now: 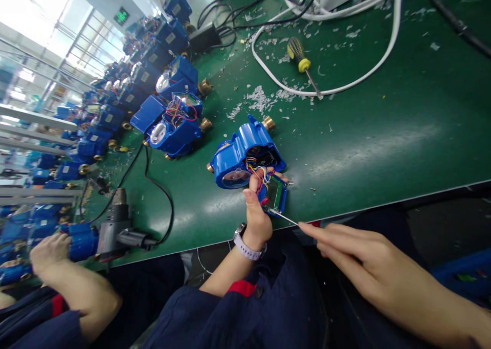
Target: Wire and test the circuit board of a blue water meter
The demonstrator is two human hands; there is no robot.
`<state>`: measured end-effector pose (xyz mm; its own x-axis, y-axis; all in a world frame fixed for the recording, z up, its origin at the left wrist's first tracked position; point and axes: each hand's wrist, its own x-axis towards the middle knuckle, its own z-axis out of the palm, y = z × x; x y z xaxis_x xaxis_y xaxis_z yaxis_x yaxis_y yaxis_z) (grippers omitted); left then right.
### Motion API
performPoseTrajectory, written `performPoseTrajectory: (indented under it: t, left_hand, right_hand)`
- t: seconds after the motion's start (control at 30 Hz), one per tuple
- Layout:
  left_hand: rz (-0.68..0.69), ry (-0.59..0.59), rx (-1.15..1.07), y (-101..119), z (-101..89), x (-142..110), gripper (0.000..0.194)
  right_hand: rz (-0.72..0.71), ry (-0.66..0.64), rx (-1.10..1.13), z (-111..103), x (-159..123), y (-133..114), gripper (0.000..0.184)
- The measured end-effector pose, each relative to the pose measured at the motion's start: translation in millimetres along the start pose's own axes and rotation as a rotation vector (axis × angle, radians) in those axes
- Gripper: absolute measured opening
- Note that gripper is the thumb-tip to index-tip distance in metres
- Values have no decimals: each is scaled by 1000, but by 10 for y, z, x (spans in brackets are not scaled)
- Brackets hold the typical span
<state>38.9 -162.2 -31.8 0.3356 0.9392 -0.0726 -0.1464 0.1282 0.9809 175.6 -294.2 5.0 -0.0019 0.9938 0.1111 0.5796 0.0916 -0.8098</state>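
My left hand (256, 211) grips a small blue module with a green circuit board (276, 194). Coloured wires (258, 172) run from it into an open blue meter housing (245, 154) lying on the green table. My right hand (356, 257) pinches a thin metal tool (284, 217), whose tip touches the lower edge of the module. A watch sits on my left wrist.
Several more blue meters (174, 126) stretch in a row to the far left. A yellow-handled screwdriver (301, 62), white cable (345, 88) and plastic shavings lie at the back. A co-worker's arm (72, 282) and a power driver (118, 226) are at the lower left.
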Motion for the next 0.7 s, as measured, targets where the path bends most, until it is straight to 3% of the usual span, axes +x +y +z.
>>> performPoseTrajectory:
  t: [0.1,0.27,0.43,0.5,0.7]
  left_hand:
    - [-22,-30,-27,17,-29,13,70]
    - [-13,-52,-38,23,-50,36,68]
    - [-22,-29,-33,37,-21,41,73]
    - [-30,-30,-66,53,2,38,73]
    - [-20,16,-159,83,72,21,77]
  right_hand:
    - [113,-52,214,52,14,0,38]
    - [-117,95,-11,162,-34,71,44]
    - [239,-17,425,215,-13,11,36]
    - [282,-10,505,240,-6,-2,36]
    - [-46,121,307,318,-58,139,38]
